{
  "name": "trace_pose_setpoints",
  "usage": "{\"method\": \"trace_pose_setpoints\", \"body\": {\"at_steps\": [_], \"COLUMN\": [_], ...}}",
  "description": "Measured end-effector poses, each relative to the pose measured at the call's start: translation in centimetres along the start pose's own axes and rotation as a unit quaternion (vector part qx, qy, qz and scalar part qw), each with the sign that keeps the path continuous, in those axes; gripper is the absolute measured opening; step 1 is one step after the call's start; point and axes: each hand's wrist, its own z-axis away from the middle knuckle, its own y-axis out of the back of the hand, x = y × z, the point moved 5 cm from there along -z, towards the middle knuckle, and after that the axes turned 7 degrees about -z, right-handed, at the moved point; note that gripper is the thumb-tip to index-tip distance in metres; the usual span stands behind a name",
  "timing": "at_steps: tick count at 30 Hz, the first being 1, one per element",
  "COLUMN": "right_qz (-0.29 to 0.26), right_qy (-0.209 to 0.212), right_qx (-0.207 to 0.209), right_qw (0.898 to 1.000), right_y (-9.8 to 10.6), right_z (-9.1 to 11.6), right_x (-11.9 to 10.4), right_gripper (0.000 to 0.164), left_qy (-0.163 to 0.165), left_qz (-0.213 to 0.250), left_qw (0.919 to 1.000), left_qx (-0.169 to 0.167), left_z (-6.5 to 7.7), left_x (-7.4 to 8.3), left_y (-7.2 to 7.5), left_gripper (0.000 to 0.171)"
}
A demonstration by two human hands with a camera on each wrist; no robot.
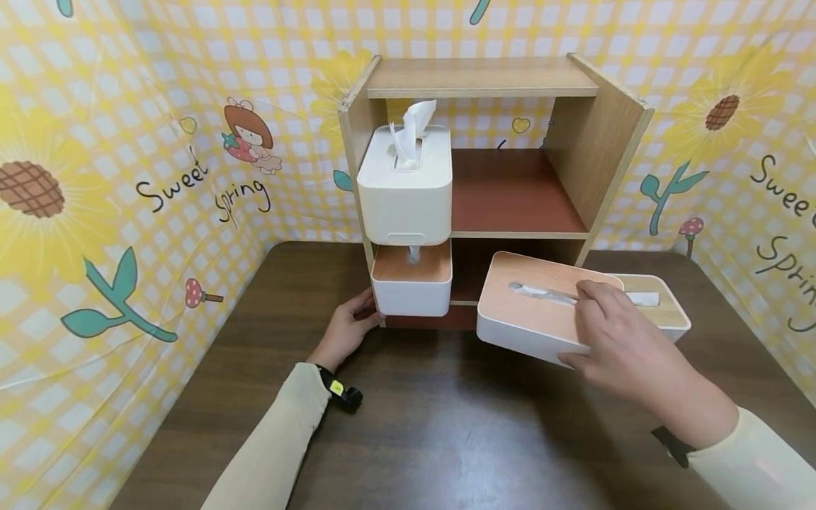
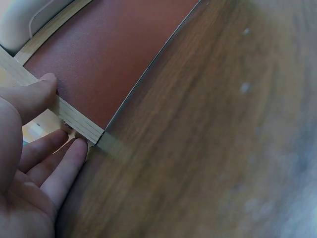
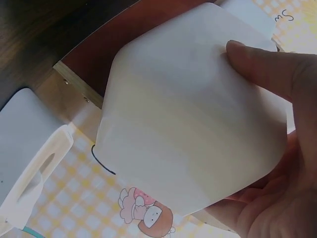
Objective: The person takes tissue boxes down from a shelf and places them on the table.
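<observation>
My right hand [image 1: 621,347] grips a long white tissue box [image 1: 529,312] with a pinkish wood lid, tilted in front of the shelf's right side. Its thumb presses one side, and a tissue lies in the lid's slot. The box's plain white underside fills much of the right wrist view. At the lower left, my left hand [image 1: 347,329] pinches the side panel [image 2: 79,116] of the wooden shelf unit [image 1: 615,142]. The thumb is on the panel's inner side, the other fingers on its outer side.
On the shelf's left, a white tissue box [image 1: 404,209] with a raised tissue sits above a wood-lidded one [image 1: 411,297]. Partly hidden behind the held box is another tissue box [image 1: 666,304] with a pale lid. A patterned cloth [image 1: 287,170] hangs behind the dark table [image 1: 408,439].
</observation>
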Motion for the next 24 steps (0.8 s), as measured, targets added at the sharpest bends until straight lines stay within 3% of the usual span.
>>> {"method": "trace_pose_setpoints", "body": {"at_steps": [4,6,11,21,24], "right_qz": [-0.001,-0.001,-0.005,-0.015,-0.011], "right_qy": [0.013,0.015,0.02,0.021,0.016], "right_qx": [0.005,0.008,0.011,0.012,0.011], "right_qw": [1.0,1.0,1.0,1.0,1.0], "right_y": [0.0,0.0,0.0,0.2,0.2], "right_z": [0.1,0.2,0.4,0.6,0.8], "right_x": [0.0,0.1,0.2,0.6,0.7], "right_gripper": [0.067,0.066,0.066,0.06,0.071], "left_qy": [-0.004,-0.004,-0.001,-0.001,-0.002], "left_qz": [-0.011,-0.011,0.003,-0.002,0.002], "left_qw": [0.9999,0.9999,1.0,0.9999,0.9999], "left_qx": [-0.002,-0.001,0.005,0.012,0.01], "left_z": [0.7,0.7,-0.1,-0.1,-0.1], "left_x": [2.1,2.0,-0.5,-0.3,-0.2], "left_y": [0.3,0.3,-0.1,-0.1,-0.2], "left_gripper": [0.057,0.057,0.058,0.058,0.057]}}
